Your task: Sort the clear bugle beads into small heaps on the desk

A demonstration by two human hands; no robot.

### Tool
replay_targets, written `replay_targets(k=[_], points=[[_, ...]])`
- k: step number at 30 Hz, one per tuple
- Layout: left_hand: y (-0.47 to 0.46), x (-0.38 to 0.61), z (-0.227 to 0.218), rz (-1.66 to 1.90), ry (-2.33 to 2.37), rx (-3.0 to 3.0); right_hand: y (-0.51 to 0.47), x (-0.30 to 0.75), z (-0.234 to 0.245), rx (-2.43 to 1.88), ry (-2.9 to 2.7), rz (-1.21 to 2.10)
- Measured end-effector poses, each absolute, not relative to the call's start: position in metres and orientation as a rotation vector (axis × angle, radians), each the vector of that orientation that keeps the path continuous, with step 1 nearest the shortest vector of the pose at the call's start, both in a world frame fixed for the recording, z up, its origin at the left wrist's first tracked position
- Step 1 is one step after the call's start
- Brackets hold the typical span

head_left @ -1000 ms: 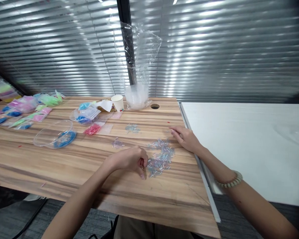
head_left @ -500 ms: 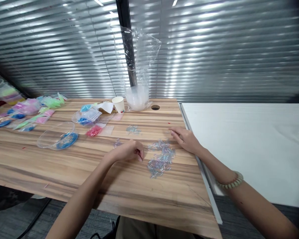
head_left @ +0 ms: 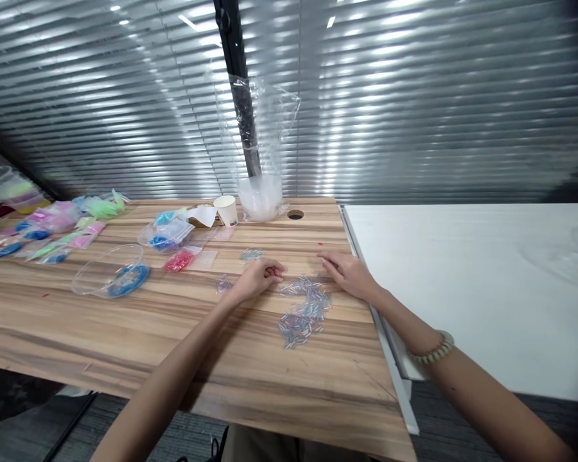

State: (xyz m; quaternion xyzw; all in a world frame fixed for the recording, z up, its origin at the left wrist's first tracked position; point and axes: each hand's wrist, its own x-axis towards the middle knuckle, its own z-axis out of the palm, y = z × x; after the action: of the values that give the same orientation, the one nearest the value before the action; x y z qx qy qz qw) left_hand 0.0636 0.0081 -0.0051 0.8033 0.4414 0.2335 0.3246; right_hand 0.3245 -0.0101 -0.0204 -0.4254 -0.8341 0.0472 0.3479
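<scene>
**Two hands among iridescent tube beads on a wooden table**

Nearest on the striped brown wooden table [head_left: 125,321] lies a loose scatter of small iridescent glass tube beads [head_left: 302,314], spread between the two hands. The left hand [head_left: 256,277] rests knuckles-up just left of the scatter, its fingers curled together toward the thumb; whether they pinch a bead cannot be told. The right hand [head_left: 349,273] lies flat at the scatter's upper right edge, fingers extended and slightly apart, fingertips on the wood; a pale beaded bracelet [head_left: 431,350] circles its wrist. A smaller bead cluster [head_left: 251,255] sits just beyond the left hand. Farther left stand a clear plastic bowl holding blue cord [head_left: 110,277] and a small bag of red beads [head_left: 179,260]. At the far edge are a white paper cup [head_left: 226,210] and a tall clear plastic bag [head_left: 260,154].
</scene>
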Motion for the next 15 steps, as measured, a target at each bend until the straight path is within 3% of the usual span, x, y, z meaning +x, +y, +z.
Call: replay_targets(k=[15], points=[[0.020,0.098,0.006,0.872,1.255,2.165,-0.010,0.337,-0.018,-1.106,-2.160,0.178]])
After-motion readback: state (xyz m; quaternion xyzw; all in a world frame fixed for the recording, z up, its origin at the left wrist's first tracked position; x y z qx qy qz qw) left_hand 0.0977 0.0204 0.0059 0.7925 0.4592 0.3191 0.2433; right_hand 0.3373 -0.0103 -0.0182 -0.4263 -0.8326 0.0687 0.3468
